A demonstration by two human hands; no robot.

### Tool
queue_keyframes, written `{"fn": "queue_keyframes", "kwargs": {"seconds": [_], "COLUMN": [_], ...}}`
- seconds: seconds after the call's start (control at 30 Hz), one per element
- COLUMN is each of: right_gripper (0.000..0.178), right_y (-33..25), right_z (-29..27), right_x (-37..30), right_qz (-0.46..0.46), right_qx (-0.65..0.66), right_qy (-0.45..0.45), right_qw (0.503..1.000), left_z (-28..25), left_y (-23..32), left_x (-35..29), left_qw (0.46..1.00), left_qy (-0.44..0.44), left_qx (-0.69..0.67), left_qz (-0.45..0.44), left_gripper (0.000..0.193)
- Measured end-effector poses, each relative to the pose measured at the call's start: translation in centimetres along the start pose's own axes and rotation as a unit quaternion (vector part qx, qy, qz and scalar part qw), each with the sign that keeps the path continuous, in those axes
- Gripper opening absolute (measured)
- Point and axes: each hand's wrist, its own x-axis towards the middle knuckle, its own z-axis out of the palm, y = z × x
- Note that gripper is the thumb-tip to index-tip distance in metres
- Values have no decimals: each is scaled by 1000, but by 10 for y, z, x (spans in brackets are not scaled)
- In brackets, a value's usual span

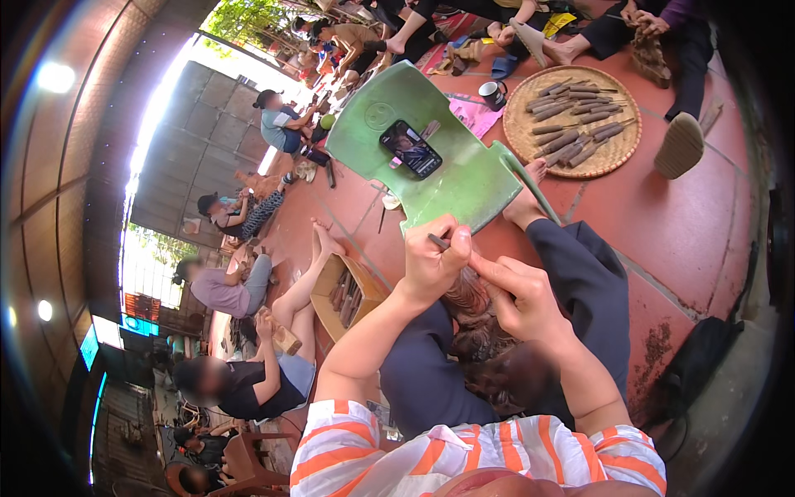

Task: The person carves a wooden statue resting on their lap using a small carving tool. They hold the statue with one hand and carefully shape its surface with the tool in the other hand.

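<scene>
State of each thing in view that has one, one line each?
Left grip: closed on slim tool
Right grip: partly curled, hold unclear
Carved brown piece: partly hidden
Phone: screen lit
Green chair: supporting phone
Cardboard box: open, filled
Woven tray: loaded with brown rods

Brown carved piece (483, 338) between thighs (426, 364)

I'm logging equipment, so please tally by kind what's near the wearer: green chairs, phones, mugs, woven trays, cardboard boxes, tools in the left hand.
Green chair: 1
Phone: 1
Mug: 1
Woven tray: 1
Cardboard box: 1
Thin dark tool in left hand: 1
Total: 6
</scene>
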Motion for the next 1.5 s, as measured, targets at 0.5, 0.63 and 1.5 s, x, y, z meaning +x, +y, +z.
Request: {"fn": "queue_keyframes", "kwargs": {"seconds": [0.5,0.63,1.5], "right_gripper": [36,39,51], "right_y": [2,4,6], "right_z": [-11,-10,-26], "right_x": [-3,-3,15], "right_qz": [217,256,274], "right_qx": [478,526,449], "right_qy": [-166,-183,-14], "right_qw": [835,790,850], "left_z": [-7,-5,15], "left_y": [3,3,8], "left_x": [5,5,3], "left_qw": [989,987,940], "left_qy": [-34,-28,-229], "left_qx": [10,3,195], "left_qz": [144,155,158], "left_gripper": [52,51,139]}}
